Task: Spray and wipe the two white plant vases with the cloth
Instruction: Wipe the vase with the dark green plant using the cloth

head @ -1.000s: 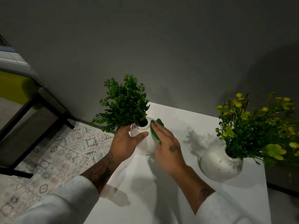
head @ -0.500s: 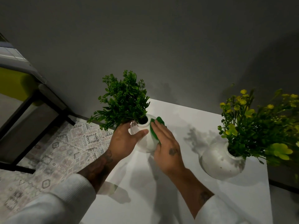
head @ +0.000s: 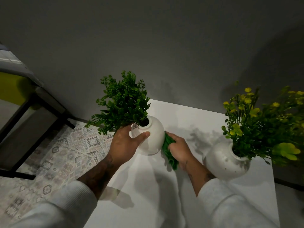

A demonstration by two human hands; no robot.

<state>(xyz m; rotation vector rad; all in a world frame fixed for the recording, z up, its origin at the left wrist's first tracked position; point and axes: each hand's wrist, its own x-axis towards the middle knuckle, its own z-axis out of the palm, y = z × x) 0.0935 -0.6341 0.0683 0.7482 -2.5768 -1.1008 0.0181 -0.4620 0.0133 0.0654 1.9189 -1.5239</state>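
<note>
Gripping left vase [head: 153,137] with left hand [head: 125,143]: thumb lying across front below rim, fingers wrapping far side under green plant [head: 122,102]. Vase tilting toward 1 o'clock, sitting at left edge of white table [head: 148,186]. Pinching bunched green cloth [head: 169,152] in right hand [head: 179,148], fingers curled tight, pressing cloth against vase's lower side at 4 o'clock. Second vase [head: 225,160] with yellow flowers [head: 256,116] standing upright at 3 o'clock, well apart from hands. Patterned rug [head: 54,155] showing at 9 o'clock.
</note>
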